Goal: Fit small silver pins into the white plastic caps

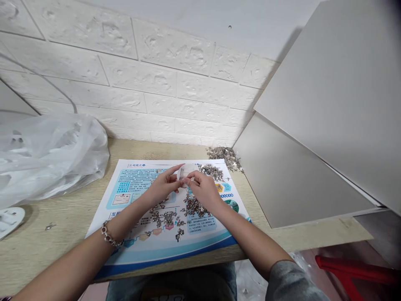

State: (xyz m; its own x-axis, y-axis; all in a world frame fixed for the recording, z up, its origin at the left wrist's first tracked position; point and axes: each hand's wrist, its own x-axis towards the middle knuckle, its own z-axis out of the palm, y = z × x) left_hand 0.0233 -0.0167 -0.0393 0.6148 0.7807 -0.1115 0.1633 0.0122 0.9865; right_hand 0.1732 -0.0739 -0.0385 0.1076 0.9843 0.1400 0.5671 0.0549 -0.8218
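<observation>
Wooden table stood against white wall. Left hand and right hand, fingers pinched narrow, held white piece above printed sheet, near metal parts; light grip, steady wrists probably suited.

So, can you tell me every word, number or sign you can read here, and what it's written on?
"公司简介": a heading near the top left of the printed sheet.
"发": lower on the same sheet, at its left; what follows is partly hidden by the left forearm.
Too small to read for sure: the sheet's paragraphs and coloured labels.
Too blurred to read: dark marks on the white piece held above the sheet.
</observation>
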